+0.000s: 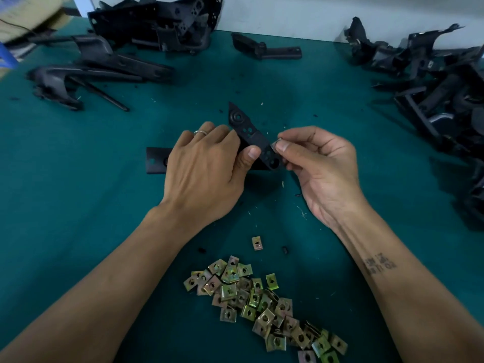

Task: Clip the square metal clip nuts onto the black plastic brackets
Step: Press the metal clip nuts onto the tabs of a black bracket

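— How many in hand?
— One bracket (251,138), left hand (207,169) curled round it, long axis running up-left. One nut (275,145) pinched by right hand (322,166) at its lower end.
— Spare nuts?
— Dozens piled (262,302) below the bracket.

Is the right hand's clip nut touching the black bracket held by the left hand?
Touching: head view shows clip nut pinched by right hand against bracket edge.

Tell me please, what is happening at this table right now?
A person is fitting metal clip nuts onto black plastic brackets. The left hand grips one bracket above the green table, while the right hand pinches a clip nut against the bracket's edge. A pile of loose clip nuts lies nearer the person, and more brackets are heaped at the far side.
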Tool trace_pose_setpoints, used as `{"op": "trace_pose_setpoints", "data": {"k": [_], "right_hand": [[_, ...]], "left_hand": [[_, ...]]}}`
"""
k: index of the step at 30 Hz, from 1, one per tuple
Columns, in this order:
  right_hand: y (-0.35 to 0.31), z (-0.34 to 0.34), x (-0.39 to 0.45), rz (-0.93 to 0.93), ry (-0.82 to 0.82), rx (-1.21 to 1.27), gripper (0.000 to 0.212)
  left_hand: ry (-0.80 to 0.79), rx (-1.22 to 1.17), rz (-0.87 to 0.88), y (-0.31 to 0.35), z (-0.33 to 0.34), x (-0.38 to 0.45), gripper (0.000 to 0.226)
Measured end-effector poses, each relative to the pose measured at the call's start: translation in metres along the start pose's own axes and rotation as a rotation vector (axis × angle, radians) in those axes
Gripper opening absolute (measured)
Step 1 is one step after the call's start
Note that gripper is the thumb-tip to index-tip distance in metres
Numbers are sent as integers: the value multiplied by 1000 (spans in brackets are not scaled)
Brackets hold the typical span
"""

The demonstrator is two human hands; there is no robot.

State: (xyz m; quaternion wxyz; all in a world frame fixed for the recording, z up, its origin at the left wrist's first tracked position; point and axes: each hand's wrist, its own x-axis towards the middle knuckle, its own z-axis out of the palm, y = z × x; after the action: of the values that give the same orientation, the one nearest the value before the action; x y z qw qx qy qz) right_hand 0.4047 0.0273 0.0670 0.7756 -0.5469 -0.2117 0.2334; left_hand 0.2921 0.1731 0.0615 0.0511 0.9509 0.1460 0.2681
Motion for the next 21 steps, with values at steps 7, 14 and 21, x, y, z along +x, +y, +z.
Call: {"op": "trace_pose_setpoints", "data": {"k": [7, 14, 21], "right_hand": [[1, 4, -2, -17, 56, -36, 20], [4, 5, -4, -44, -18, -99, 26], [-2, 0, -4, 0, -171, -74, 23]], "left_hand": [[24, -7, 15, 1, 0, 0, 49], [-7, -6, 4, 0, -1, -1, 50], [8, -6, -47, -3, -4, -1, 44]]}}
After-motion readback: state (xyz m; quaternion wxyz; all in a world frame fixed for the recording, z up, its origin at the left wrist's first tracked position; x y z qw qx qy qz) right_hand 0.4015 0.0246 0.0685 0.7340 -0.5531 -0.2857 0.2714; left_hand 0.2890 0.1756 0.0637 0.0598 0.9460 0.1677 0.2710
